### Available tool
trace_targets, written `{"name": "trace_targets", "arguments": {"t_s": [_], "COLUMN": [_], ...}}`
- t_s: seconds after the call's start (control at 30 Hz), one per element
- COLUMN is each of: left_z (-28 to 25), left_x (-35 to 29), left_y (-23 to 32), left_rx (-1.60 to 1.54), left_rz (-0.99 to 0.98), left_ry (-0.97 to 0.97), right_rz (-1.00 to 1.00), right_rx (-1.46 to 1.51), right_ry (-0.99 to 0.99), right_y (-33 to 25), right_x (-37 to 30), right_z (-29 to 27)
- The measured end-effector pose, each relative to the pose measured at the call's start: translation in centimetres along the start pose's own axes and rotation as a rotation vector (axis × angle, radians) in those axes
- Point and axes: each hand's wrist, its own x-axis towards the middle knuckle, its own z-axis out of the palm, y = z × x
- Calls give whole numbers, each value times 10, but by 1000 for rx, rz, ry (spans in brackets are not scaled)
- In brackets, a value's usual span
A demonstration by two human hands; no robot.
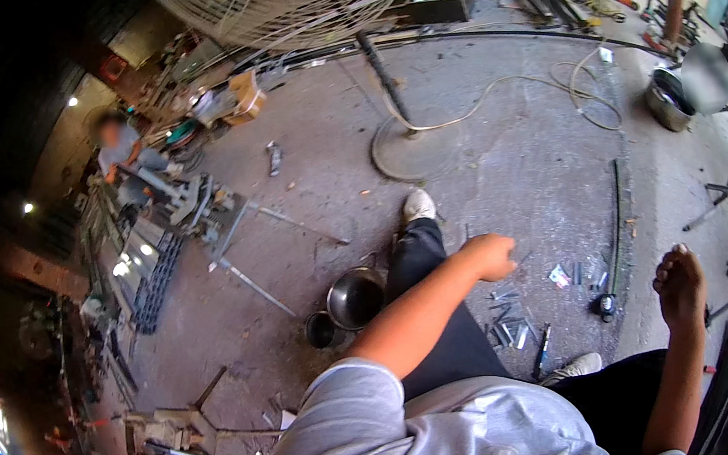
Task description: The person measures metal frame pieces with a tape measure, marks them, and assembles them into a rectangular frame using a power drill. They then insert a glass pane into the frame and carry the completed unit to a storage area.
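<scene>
My left hand [489, 257] is held out over my left leg with its fingers curled closed. Whatever may be in it is hidden. Off to the right, my right hand [680, 287] is raised with its fingers bent together; I cannot make out anything in them. On the floor between the hands lie several short metal pieces [511, 330] and a small printed packet [559, 276]. A slim tool with a blue part [544, 348] rests near my right shoe [574, 368]. Below a long dark bar [618, 220] sits a dark power-tool-like object [606, 309].
A steel pot [356, 299] and a smaller dark pot [320, 330] stand left of my leg. Ahead is a large fan's round base [402, 166] with a trailing cable [494, 90]. Another person [118, 148] sits behind a metal stand [193, 205]. A bucket [672, 111] stands right.
</scene>
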Motion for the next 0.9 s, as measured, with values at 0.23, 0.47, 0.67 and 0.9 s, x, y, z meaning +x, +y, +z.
{"name": "trace_targets", "arguments": {"t_s": [0.23,0.47,0.67,0.9], "left_z": [1,-7,-10,-5], "left_x": [11,18,16,16], "left_y": [-1,1,3,0], "left_rx": [-34,-45,-43,-56], "left_rz": [-17,-5,-13,7], "left_ry": [-23,-63,-52,-15], "right_rz": [60,50,33,66], "right_rx": [-20,-12,-21,0], "right_ry": [7,38,23,19], "right_y": [-1,-1,-2,0], "right_x": [2,0,-7,-7], "right_z": [10,4,16,17]}}
